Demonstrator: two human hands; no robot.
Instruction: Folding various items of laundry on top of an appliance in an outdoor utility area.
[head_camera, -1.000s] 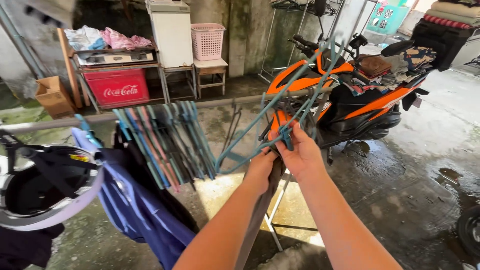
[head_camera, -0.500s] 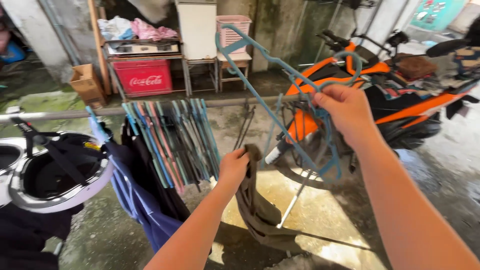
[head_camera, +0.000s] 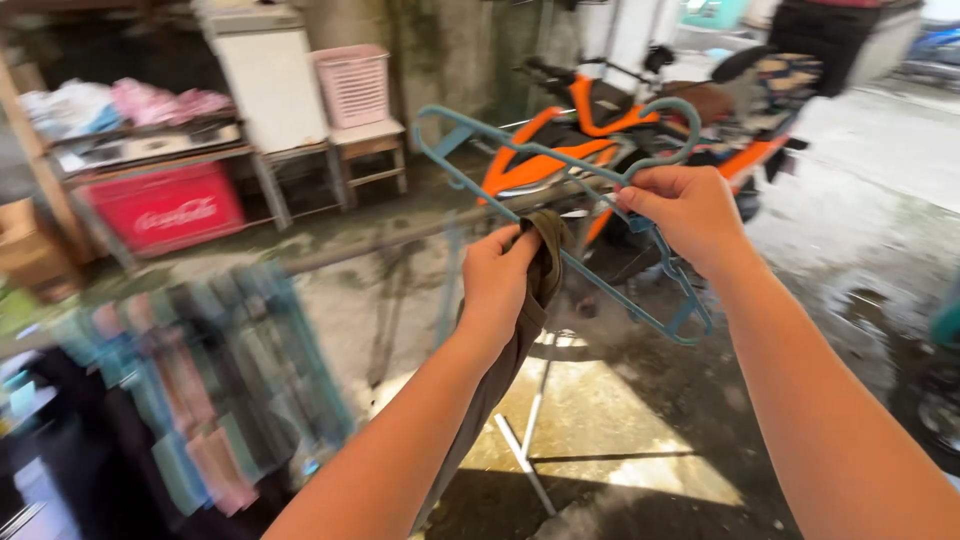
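From the head camera I see my right hand (head_camera: 685, 215) gripping a blue plastic hanger (head_camera: 560, 195) near its hook. My left hand (head_camera: 497, 278) squeezes a dark olive cloth (head_camera: 545, 262) that touches the hanger's bar and hangs down. An orange scooter (head_camera: 590, 140) stands far behind, and a pink basket (head_camera: 353, 83) sits far left.

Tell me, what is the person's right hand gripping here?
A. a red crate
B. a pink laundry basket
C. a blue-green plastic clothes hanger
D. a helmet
C: the right hand is closed around the neck of the blue-green plastic clothes hanger, just below its hook, while the left hand holds up an olive-brown garment beside it.
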